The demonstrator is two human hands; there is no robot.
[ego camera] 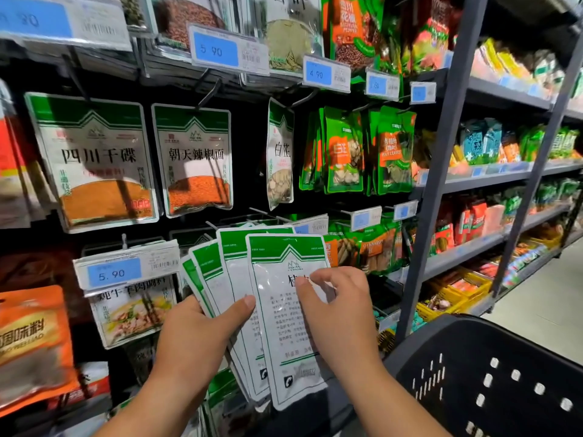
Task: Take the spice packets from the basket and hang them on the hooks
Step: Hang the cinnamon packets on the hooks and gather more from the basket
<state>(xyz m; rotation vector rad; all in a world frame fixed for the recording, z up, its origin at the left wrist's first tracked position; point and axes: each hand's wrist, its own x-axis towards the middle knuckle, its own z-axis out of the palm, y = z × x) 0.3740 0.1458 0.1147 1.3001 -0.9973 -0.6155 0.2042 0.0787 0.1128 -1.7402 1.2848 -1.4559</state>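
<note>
In a shop aisle, before a wall of hanging spices: two hands sort a fan of spice packets.

Head view: the left hand grips the fan from below, thumb across it. The right hand pinches the front packet. The basket sits low right, beside the right forearm. Bare hooks jut just above the fan. Best, I judge, to peel one packet free and thread its top squarely.

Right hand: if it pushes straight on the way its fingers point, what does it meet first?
The front spice packet, which it pinches now: the right hand points up-left into the fan of packets that the left hand holds. Beyond that, depth is unclear.
</note>
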